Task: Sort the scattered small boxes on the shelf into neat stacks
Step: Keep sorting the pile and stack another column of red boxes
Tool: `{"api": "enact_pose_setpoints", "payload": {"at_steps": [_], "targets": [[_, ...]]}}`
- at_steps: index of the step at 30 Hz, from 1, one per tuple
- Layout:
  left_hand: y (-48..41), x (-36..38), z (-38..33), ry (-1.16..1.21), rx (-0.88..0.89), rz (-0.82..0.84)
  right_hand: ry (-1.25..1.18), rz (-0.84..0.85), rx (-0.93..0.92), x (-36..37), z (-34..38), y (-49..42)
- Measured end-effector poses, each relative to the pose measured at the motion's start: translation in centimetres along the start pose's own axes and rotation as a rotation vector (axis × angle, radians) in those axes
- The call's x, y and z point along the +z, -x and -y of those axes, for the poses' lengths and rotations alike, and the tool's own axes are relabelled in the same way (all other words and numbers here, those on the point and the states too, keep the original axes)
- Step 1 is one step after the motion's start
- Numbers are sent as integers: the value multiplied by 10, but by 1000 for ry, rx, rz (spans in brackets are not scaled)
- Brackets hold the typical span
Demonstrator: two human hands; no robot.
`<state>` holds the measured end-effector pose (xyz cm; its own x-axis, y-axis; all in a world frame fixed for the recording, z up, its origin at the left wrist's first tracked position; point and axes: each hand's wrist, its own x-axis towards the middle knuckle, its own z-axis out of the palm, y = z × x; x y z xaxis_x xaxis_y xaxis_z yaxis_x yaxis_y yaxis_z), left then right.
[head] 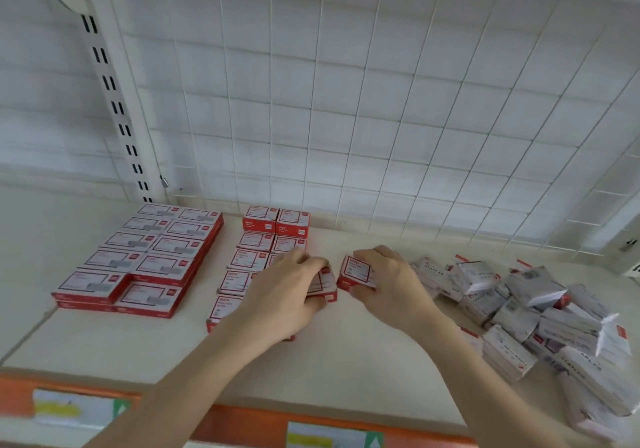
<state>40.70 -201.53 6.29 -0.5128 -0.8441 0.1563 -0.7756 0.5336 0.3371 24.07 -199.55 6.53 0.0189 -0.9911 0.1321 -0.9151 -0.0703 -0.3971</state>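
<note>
**Shelf** (346, 361): pale, flat. Landmark: middle block (256, 243) of small red-and-white boxes, two columns, laid flat.

- Left hand (287, 295): over the block's right column, fingers curled round a small box (323, 283) at that edge.
- Right hand (384, 281): just right of the block, clamped on a second small box (356, 273), which is tilted. The hands are near each other, not touching.
- Left of the block, apart: larger-box block (145, 257), two columns, neat.
- Well right of the block: loose heap (536, 309) of boxes, tumbled at all angles.
- Behind the block: wire grid panel (346, 101).
- In front of the block: orange edge strip (242, 423) with labels.
</note>
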Motion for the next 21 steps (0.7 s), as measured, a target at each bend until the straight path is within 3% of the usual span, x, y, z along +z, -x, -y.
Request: {"api": "enact_pose_setpoints", "payload": {"at_steps": [11, 21], "targets": [[-34, -26, 89, -17, -82, -44, -62, -65, 60, 25, 61, -48], [-39, -12, 111, -110, 16, -38, -20, -39, 93, 53, 71, -62]]}}
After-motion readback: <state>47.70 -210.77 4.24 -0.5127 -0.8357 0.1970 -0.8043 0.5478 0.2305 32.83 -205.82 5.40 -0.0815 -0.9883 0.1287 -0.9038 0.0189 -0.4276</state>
